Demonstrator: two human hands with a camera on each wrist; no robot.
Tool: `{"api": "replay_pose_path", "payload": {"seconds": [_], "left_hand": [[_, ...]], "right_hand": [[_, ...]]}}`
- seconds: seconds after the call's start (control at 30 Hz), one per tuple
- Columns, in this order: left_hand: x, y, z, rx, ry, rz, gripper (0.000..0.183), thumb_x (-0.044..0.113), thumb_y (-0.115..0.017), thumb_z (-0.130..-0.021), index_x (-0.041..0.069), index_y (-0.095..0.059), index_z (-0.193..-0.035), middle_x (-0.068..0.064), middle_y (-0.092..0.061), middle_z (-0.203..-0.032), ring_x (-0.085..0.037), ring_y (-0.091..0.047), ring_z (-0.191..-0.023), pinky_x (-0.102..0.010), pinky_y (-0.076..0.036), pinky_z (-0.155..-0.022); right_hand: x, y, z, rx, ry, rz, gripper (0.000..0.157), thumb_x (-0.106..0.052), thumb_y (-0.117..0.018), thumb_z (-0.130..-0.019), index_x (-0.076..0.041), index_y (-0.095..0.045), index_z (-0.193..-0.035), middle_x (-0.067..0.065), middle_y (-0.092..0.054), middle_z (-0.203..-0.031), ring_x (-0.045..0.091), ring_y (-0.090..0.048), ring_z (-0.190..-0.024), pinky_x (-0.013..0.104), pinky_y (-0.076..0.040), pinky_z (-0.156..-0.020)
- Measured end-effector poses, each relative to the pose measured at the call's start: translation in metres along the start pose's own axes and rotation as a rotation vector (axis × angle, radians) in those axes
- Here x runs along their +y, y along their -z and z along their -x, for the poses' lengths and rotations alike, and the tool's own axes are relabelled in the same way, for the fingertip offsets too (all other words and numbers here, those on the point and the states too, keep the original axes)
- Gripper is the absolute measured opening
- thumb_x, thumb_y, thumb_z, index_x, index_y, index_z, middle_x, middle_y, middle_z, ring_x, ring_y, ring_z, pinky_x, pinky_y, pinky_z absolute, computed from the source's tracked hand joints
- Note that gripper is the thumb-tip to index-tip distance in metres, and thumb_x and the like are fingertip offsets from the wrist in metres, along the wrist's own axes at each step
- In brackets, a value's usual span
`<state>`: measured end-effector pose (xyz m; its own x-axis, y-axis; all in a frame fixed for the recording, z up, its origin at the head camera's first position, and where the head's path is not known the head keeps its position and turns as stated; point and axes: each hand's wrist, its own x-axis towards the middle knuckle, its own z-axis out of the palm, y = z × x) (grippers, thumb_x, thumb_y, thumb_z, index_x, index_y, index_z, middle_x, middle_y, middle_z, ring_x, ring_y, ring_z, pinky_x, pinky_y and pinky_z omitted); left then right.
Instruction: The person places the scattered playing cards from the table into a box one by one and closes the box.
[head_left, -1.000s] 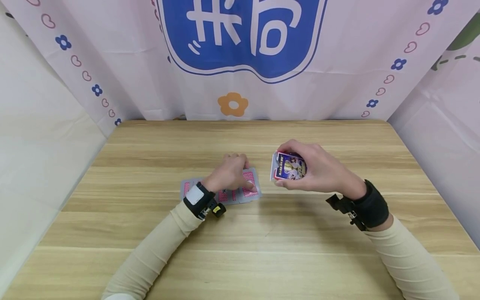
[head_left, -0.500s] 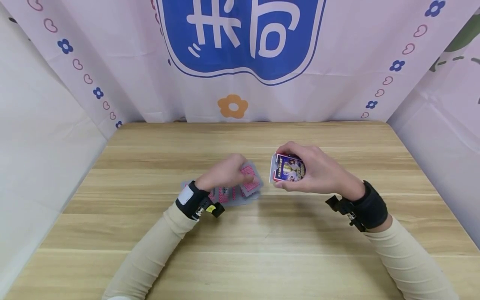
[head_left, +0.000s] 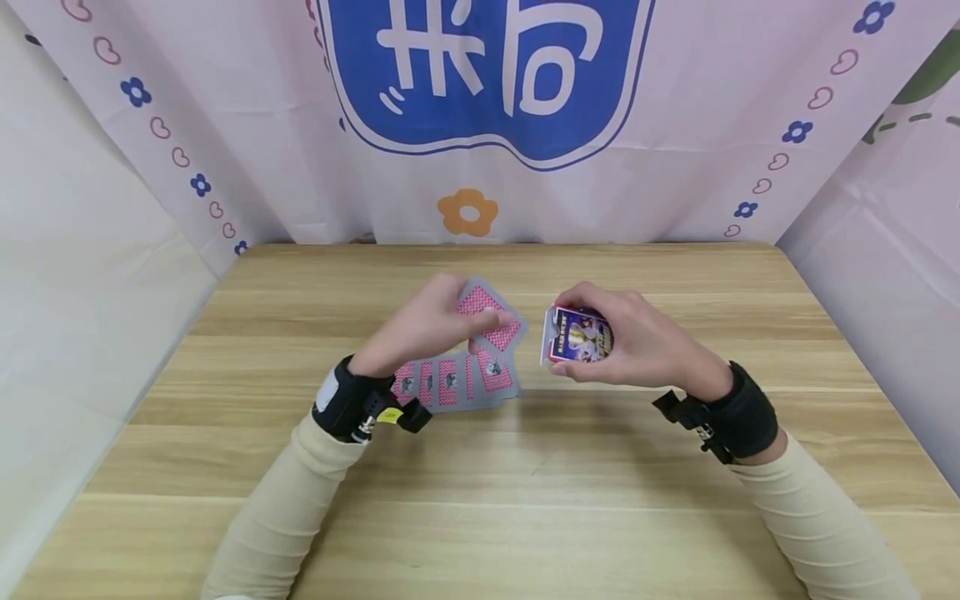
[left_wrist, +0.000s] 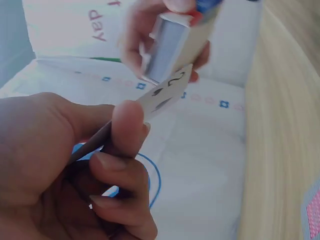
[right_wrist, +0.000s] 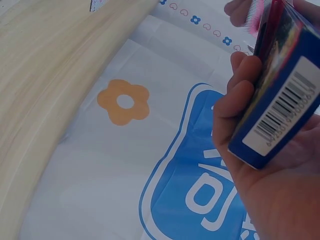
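Behind your work, a white backdrop [head_left: 675, 179] printed with hearts and small flowers fills the space at twelve o'clock, above the wood-grain table [head_left: 570, 500] that spreads out before you. A big blue emblem [head_left: 480, 117] with white lettering dominates the cloth, an orange flower [head_left: 469, 212] beneath it at its six o'clock. Your cream sleeves reach in from seven o'clock, the left sleeve [head_left: 266, 517], and from five o'clock, the right sleeve [head_left: 813, 533], each ending at a black strap around the wrist. Your left hand [head_left: 420, 329], raised above the table, pinches a playing card between thumb and fingers, its other fingers curled in beneath. Your right hand [head_left: 637, 342] curls around a card box, thumb on the edge nearest you and fingers over the far one. Between seven and eight o'clock of the pinched card, a row of cards [head_left: 448, 383] lies overlapped on the table, red-patterned backs up and grey borders showing, its nine o'clock end partly covered by your left wrist. The card box [head_left: 581, 335], held at three o'clock of your left hand, shows a gold cup on a dark blue face; its pale end points to nine o'clock, and the right wrist view catches a barcode on its blue opposite end. Smallest of all, the pinched card [head_left: 487, 302] sits just beside the box's pale end, patterned back up in the head view, with dark marks on its white face visible in the left wrist view; whether a second card lies under it, you cannot tell.
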<state>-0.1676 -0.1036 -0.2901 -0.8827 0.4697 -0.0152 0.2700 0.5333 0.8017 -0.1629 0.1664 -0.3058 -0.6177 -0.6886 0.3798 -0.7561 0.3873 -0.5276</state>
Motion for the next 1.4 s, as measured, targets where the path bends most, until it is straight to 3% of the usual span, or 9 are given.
{"api": "replay_pose_path", "payload": {"seconds": [0.37,0.5,0.73,0.93,1.13,1.4], "left_hand": [[0.013,-0.001,0.008,0.038,-0.02,0.113,0.026,0.04,-0.069,-0.084,0.024,-0.06,-0.103,-0.002,-0.068,-0.077,-0.018,-0.06,-0.062,-0.037,-0.047,-0.059],[0.014,-0.006,0.006,0.011,-0.017,0.203,0.032,0.034,-0.07,-0.086,0.022,-0.056,-0.112,-0.003,-0.07,-0.086,-0.021,-0.063,-0.064,-0.034,-0.051,-0.056],[0.014,-0.015,0.003,0.015,0.002,0.248,0.031,0.03,-0.068,-0.087,0.021,-0.054,-0.113,-0.004,-0.069,-0.087,-0.026,-0.063,-0.061,-0.03,-0.054,-0.052],[0.015,-0.027,0.002,0.104,-0.03,0.25,0.032,0.028,-0.065,-0.09,0.015,-0.049,-0.115,-0.005,-0.065,-0.085,-0.026,-0.06,-0.056,-0.025,-0.046,-0.044],[0.016,-0.041,0.002,0.185,-0.055,0.286,0.028,0.026,-0.061,-0.094,0.017,-0.046,-0.115,-0.008,-0.061,-0.085,-0.022,-0.06,-0.054,-0.024,-0.037,-0.037],[0.02,-0.061,0.003,0.193,-0.071,0.309,0.028,0.024,-0.058,-0.095,0.016,-0.043,-0.118,-0.011,-0.055,-0.068,-0.021,-0.057,-0.054,-0.027,-0.033,-0.037]], "right_hand": [[0.0,-0.001,0.0,-0.003,0.007,0.011,0.059,-0.039,-0.08,-0.07,-0.017,-0.052,-0.117,-0.006,-0.06,-0.099,0.006,-0.058,-0.077,0.028,-0.054,-0.061],[-0.002,-0.003,0.0,-0.011,0.01,0.018,0.059,-0.042,-0.079,-0.07,-0.017,-0.052,-0.117,-0.005,-0.061,-0.098,0.005,-0.058,-0.075,0.028,-0.054,-0.06],[-0.006,-0.005,-0.001,-0.02,0.022,0.013,0.06,-0.04,-0.08,-0.07,-0.015,-0.051,-0.117,-0.001,-0.063,-0.098,0.007,-0.057,-0.075,0.029,-0.054,-0.059],[-0.006,-0.005,0.0,-0.012,0.019,0.039,0.061,-0.041,-0.079,-0.07,-0.013,-0.051,-0.116,0.001,-0.063,-0.097,0.007,-0.057,-0.073,0.028,-0.054,-0.056],[-0.005,-0.005,0.0,0.02,0.005,0.062,0.062,-0.041,-0.08,-0.069,-0.011,-0.051,-0.115,0.001,-0.063,-0.095,0.007,-0.057,-0.071,0.026,-0.054,-0.055],[-0.004,-0.007,-0.001,0.052,0.026,0.064,0.057,-0.038,-0.08,-0.068,-0.012,-0.052,-0.111,-0.001,-0.062,-0.091,0.006,-0.056,-0.069,0.026,-0.053,-0.053]]}}
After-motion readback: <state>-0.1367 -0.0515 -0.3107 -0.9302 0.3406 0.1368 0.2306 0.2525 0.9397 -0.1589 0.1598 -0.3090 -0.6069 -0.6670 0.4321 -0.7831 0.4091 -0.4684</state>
